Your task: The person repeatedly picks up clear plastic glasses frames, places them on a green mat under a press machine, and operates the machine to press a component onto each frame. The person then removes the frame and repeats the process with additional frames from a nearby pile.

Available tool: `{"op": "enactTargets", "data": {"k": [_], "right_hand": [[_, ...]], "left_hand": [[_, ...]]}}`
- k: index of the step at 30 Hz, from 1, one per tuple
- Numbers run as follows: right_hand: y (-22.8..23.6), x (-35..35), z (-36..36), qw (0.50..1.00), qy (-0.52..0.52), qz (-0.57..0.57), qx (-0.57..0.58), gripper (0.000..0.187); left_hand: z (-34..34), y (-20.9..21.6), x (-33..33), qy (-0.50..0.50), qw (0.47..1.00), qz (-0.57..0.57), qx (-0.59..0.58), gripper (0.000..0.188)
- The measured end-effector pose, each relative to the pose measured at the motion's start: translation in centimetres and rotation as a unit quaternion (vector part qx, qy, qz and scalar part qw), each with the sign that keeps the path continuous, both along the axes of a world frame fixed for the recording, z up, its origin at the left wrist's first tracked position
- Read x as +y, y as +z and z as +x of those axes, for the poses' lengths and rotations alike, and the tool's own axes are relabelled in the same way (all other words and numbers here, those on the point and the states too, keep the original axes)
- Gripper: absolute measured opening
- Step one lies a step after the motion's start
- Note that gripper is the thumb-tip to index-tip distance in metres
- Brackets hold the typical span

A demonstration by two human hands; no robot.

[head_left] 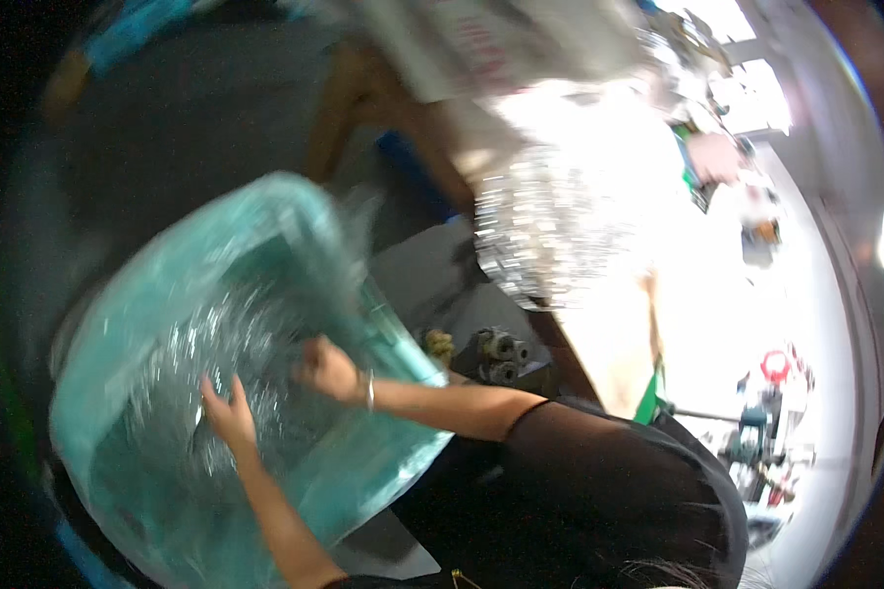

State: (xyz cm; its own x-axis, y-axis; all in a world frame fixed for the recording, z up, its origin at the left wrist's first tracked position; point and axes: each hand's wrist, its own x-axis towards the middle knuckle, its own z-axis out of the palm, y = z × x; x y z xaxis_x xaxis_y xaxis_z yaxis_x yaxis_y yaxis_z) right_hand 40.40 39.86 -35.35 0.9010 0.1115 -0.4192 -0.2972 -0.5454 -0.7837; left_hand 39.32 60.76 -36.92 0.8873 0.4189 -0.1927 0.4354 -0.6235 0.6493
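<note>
A large teal tub (pixel 295 201) lined with a clear plastic bag stands at the left. Inside it lies a mass of shiny, see-through pieces (pixel 216 344), too blurred to name. My left hand (pixel 231 417) is over these pieces, its thumb and fingers apart, with nothing visible in its grasp. To its right, my right hand (pixel 329 371) reaches in over the tub's near right side. Its fingers look bent but are smeared by motion, so I cannot see whether they hold anything.
Beside the tub, a brightly lit table (pixel 599 363) carries a heap of glittering clear pieces (pixel 550 231) at its edge. Several dark rolls (pixel 501 353) sit below it. A white printed sack (pixel 501 44) is at the top. Tools with a red round part (pixel 775 366) stand far right.
</note>
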Motion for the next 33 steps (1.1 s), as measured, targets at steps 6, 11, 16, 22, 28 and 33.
{"op": "enactTargets", "data": {"k": [6,11,16,22,28,33], "right_hand": [[24.4,-15.2,-4.0,0.933,0.187,0.27,0.144,0.028],[33.0,-36.4,-2.8,0.929,-0.248,0.22,-0.162,0.014],[28.1,-52.4,-1.8,0.908,-0.328,-0.076,-0.249,0.037],[25.9,-49.5,0.2,0.939,-0.281,-0.038,-0.193,0.053],[24.8,-47.8,-4.2,0.928,-0.236,0.207,-0.199,0.063],[25.7,-50.5,-2.7,0.967,-0.068,0.225,-0.096,0.066]], "left_hand": [[-9.4,9.9,-17.8,-0.061,0.873,-0.482,-0.045,0.041],[-5.8,23.8,-32.6,-0.18,0.936,-0.261,-0.149,0.07],[-1.2,25.9,-39.3,-0.302,0.914,-0.143,-0.228,0.102],[0.8,26.9,-40.3,-0.25,0.922,-0.257,-0.143,0.1],[0.0,24.5,-41.6,-0.226,0.893,-0.331,-0.202,0.085],[0.9,23.9,-41.5,-0.249,0.886,-0.35,-0.178,0.071]]}}
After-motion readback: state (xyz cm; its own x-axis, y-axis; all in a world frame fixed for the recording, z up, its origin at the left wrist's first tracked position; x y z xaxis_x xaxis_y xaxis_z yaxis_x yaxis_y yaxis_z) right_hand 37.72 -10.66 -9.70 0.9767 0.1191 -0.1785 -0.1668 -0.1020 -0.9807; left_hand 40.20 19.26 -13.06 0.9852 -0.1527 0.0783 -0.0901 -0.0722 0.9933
